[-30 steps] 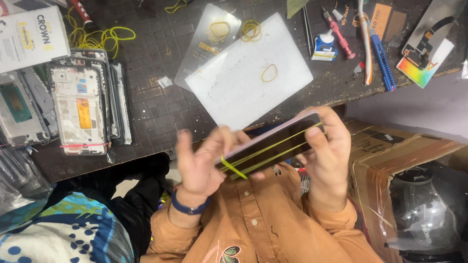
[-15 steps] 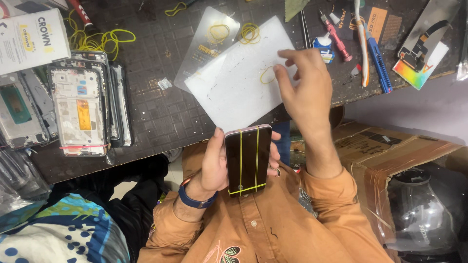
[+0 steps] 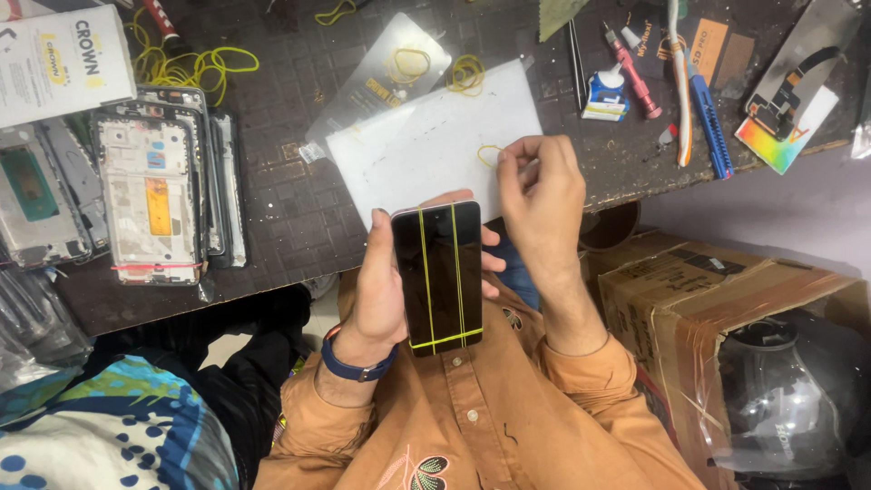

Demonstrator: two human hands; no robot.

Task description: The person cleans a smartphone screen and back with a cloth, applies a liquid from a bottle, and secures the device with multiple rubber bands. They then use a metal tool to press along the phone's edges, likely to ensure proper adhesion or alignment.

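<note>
My left hand holds a black phone upright near my chest, screen facing up. Yellow rubber bands cross the phone, two lengthwise and one across its lower end. My right hand reaches over a white sheet on the dark worktable and pinches a loose yellow rubber band lying on it with thumb and fingertips.
Stacked phone frames lie at the left beside a white box. More yellow bands are at the far left. Tools, a blue knife and a small bottle sit at the right. A cardboard box stands lower right.
Both hands held the banded phone a second ago. The right hand let go and reached forward to the white sheet, now pinching a band. The left hand turned the phone upright.
</note>
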